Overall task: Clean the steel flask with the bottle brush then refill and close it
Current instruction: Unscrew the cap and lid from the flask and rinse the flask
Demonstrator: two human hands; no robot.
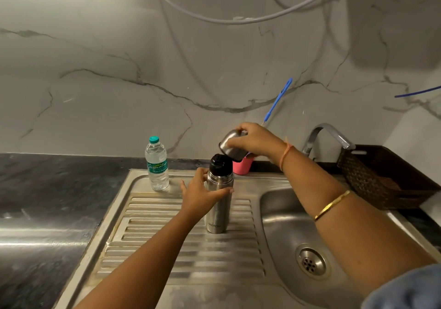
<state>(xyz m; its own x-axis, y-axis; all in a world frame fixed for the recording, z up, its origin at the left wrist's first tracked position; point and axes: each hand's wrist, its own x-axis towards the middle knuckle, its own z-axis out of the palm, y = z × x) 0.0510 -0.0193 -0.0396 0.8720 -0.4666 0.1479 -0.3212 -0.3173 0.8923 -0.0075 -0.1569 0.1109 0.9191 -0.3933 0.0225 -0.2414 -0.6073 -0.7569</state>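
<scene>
The left hand (201, 195) curls its fingers round the upright steel flask (218, 213). The right hand (256, 140) fingers clasp the tilted steel cap (228, 150) above.

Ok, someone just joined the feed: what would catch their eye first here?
The steel flask stands upright on the ribbed drainboard, gripped by the left hand, its black stopper showing. Just above it, the right hand holds the steel cap tilted. Behind, the bottle brush rises on its blue handle from a pink cup against the marble wall.
</scene>
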